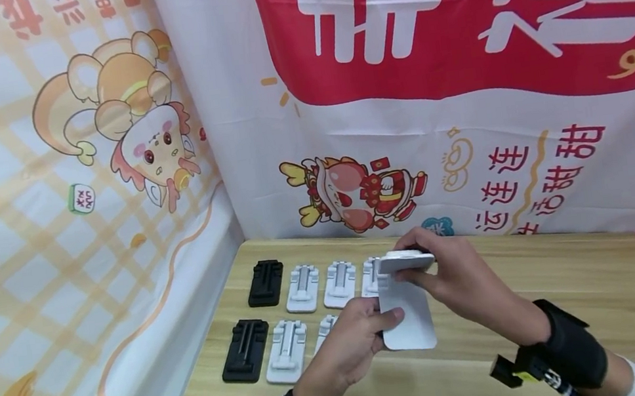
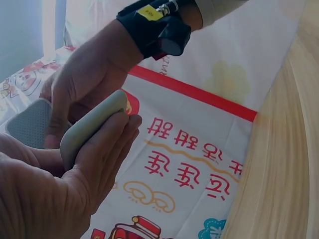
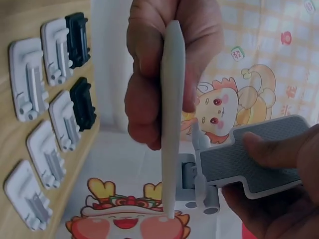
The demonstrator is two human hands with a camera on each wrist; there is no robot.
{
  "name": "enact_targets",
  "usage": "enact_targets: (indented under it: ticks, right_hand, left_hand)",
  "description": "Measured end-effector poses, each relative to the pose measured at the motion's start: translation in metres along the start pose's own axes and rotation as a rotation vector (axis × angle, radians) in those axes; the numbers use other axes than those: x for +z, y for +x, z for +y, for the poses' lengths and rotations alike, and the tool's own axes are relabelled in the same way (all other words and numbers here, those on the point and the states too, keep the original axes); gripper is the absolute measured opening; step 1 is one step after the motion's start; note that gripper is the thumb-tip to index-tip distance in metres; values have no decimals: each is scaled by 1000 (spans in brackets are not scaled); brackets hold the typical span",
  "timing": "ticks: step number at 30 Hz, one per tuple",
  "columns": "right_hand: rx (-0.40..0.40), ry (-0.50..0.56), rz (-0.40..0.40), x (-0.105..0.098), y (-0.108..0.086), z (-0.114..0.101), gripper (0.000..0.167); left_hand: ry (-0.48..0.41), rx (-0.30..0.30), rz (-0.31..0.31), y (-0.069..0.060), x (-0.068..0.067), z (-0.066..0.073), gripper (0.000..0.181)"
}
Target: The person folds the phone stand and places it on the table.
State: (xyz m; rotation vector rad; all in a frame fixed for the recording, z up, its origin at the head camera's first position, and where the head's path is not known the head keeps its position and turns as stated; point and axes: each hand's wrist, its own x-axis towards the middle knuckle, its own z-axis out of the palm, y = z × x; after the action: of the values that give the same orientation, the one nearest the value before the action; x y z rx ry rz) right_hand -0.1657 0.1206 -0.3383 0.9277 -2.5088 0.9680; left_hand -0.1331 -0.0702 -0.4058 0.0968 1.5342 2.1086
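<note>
A white folding phone stand (image 1: 410, 322) is held up over the table, partly unfolded. My left hand (image 1: 353, 333) grips its flat base plate, the thumb across the face and the fingers behind. With thumb and fingers, my right hand (image 1: 456, 273) pinches the upper plate, which sticks out at an angle from the base. In the right wrist view a grey textured pad (image 3: 224, 162) covers that plate, and a hinge (image 3: 188, 174) joins it to the base. Behind my hands lie folded white stands (image 1: 304, 295) and black stands (image 1: 265, 283); the left hand partly hides one white stand (image 1: 324, 330).
The stands lie in two rows at the left of the wooden table (image 1: 576, 318). A printed cloth (image 1: 254, 166) hangs behind the table, and a checked cloth (image 1: 22, 260) stands along its left side.
</note>
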Motion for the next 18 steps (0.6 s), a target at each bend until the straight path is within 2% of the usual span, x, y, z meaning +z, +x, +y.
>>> enact_targets:
  ticks: [4, 8, 13, 18]
  right_hand:
    - [-116, -97, 108, -5, -2, -6, 48]
    - [-251, -123, 201, -12, -2, -11, 48]
    - [-308, -143, 165, -16, -2, -14, 43]
    - [-377, -202, 83, 2, -13, -18, 33]
  left_hand:
    - [22, -1, 46, 3, -3, 0, 42]
    - [21, -5, 72, 3, -4, -1, 41]
    - [20, -8, 73, 3, -5, 0, 43]
    - [-7, 36, 105, 2, -10, 10, 42]
